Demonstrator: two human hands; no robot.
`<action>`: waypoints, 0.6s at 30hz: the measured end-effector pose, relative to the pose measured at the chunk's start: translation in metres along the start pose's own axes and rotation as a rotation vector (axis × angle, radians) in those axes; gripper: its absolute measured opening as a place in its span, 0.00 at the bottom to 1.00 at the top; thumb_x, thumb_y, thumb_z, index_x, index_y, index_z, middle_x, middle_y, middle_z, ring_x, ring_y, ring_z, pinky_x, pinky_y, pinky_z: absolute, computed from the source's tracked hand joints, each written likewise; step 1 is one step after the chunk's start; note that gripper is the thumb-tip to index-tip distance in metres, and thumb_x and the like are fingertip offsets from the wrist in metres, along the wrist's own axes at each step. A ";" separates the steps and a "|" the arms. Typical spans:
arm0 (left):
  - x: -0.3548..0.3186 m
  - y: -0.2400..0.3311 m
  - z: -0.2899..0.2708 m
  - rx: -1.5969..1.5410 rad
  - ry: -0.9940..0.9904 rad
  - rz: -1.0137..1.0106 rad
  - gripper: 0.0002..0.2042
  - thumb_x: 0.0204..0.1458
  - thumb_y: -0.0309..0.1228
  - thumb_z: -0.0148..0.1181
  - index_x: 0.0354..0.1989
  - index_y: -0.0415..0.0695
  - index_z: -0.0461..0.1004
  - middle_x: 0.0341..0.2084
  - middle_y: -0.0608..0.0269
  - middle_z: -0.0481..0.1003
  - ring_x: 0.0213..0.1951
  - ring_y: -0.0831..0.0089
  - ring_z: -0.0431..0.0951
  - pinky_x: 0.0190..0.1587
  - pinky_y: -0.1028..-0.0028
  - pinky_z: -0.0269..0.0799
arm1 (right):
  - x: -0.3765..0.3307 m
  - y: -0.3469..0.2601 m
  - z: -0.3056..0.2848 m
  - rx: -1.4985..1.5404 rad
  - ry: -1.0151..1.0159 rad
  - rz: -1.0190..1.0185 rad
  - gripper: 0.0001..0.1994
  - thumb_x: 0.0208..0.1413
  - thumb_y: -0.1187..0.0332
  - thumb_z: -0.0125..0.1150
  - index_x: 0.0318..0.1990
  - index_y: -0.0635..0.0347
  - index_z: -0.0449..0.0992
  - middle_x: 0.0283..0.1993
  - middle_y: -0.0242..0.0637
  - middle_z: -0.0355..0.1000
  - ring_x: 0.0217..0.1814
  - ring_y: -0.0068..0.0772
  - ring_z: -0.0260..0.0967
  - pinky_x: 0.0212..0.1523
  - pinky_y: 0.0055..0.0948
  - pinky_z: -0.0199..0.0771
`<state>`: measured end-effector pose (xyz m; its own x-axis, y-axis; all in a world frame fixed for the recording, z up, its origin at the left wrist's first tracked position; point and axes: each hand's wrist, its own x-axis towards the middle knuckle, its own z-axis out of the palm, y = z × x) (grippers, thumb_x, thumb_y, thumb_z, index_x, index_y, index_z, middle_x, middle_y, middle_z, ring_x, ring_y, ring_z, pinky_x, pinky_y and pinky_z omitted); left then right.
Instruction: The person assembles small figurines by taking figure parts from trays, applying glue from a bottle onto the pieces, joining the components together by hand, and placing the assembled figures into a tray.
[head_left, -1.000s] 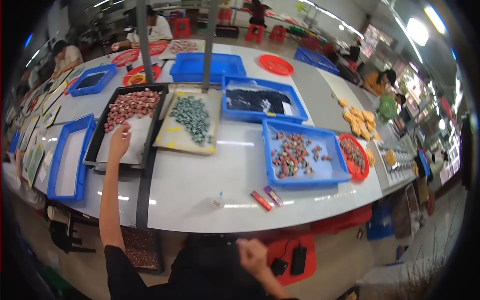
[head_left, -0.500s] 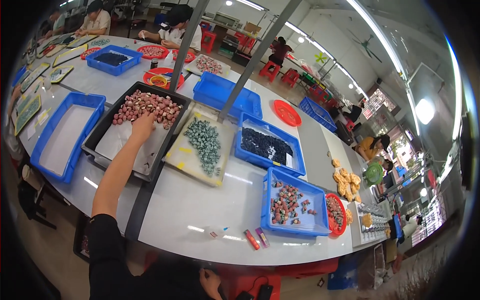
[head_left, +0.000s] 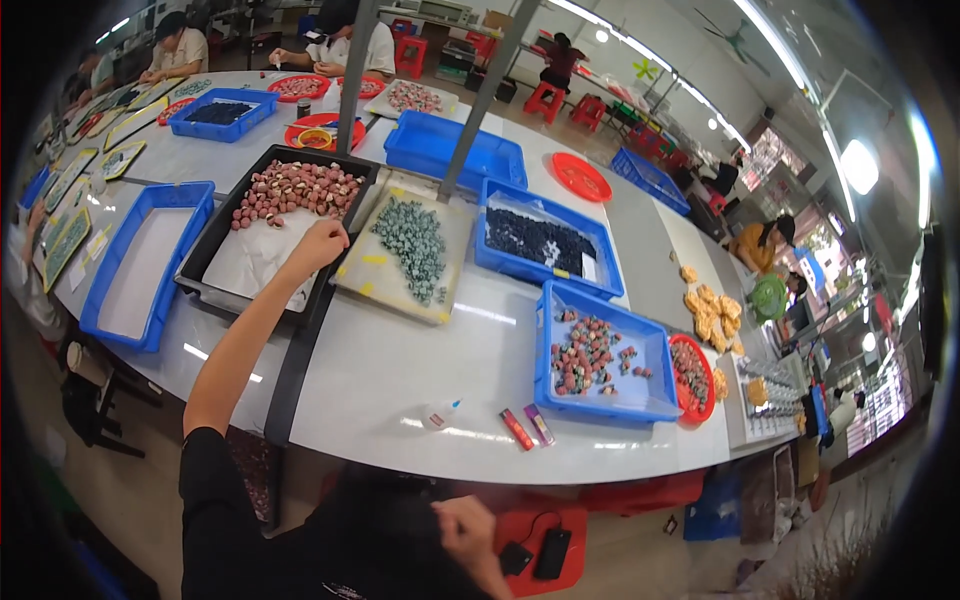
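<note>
My left hand (head_left: 324, 243) hovers over the right edge of the black tray (head_left: 213, 285), its fingers drawn together; whatever they pinch is hidden. Dusky-red and cream rounded pieces (head_left: 303, 190) are heaped in the far part of that tray, with white lining bare nearer me. Just right of the hand, small grey-green pieces (head_left: 408, 240) lie spread on a pale board (head_left: 356, 268). Low in front of my dark clothing is my right hand (head_left: 467, 528), below the table edge. Its fingers are curled, and I cannot make out anything in them.
Blue bins surround the work: one with white lining (head_left: 97, 318) at left, one with dark pieces (head_left: 493, 260), one with red-green pieces (head_left: 545, 385). A small white bottle (head_left: 438, 415) and a red tube (head_left: 517, 430) lie near the front edge. Metal posts (head_left: 487, 100) rise from the table.
My left hand has left the heap of red pieces and moved right to the tray's edge. My right hand has come up and to the right. The whole view has shifted slightly.
</note>
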<state>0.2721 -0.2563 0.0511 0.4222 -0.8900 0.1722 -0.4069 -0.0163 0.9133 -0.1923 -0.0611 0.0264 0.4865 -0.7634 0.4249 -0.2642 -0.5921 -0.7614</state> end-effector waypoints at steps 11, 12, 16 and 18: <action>0.029 -0.009 0.073 0.754 0.000 0.293 0.15 0.43 0.21 0.48 0.41 0.41 0.74 0.38 0.48 0.75 0.46 0.52 0.72 0.49 0.60 0.67 | 0.078 -0.139 -0.195 -0.061 0.931 -0.900 0.24 0.58 0.73 0.51 0.63 0.53 0.59 0.47 0.32 0.71 0.42 0.32 0.70 0.45 0.31 0.69; 0.036 -0.012 0.075 0.770 -0.036 0.292 0.15 0.43 0.21 0.48 0.41 0.41 0.74 0.38 0.48 0.75 0.46 0.52 0.72 0.49 0.60 0.67 | 0.076 -0.135 -0.192 -0.080 0.943 -0.864 0.24 0.58 0.73 0.51 0.63 0.53 0.59 0.47 0.31 0.71 0.42 0.32 0.70 0.45 0.31 0.69; 0.037 -0.027 0.088 0.747 0.045 0.438 0.18 0.45 0.23 0.47 0.47 0.40 0.71 0.44 0.46 0.73 0.48 0.51 0.71 0.52 0.61 0.66 | 0.058 -0.141 -0.218 -0.204 0.854 -0.800 0.24 0.58 0.73 0.51 0.63 0.53 0.59 0.46 0.31 0.71 0.42 0.31 0.70 0.45 0.31 0.69; 0.043 -0.032 0.080 0.759 0.095 0.467 0.19 0.45 0.22 0.48 0.49 0.41 0.69 0.45 0.46 0.72 0.50 0.52 0.71 0.52 0.61 0.66 | 0.053 -0.142 -0.244 -0.298 0.805 -0.812 0.23 0.58 0.73 0.51 0.62 0.53 0.59 0.46 0.31 0.71 0.41 0.31 0.70 0.45 0.31 0.69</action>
<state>0.2387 -0.3304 -0.0001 0.1309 -0.8403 0.5261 -0.9660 0.0113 0.2583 -0.3320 -0.0804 0.2769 -0.0357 -0.0152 0.9992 -0.3553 -0.9343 -0.0269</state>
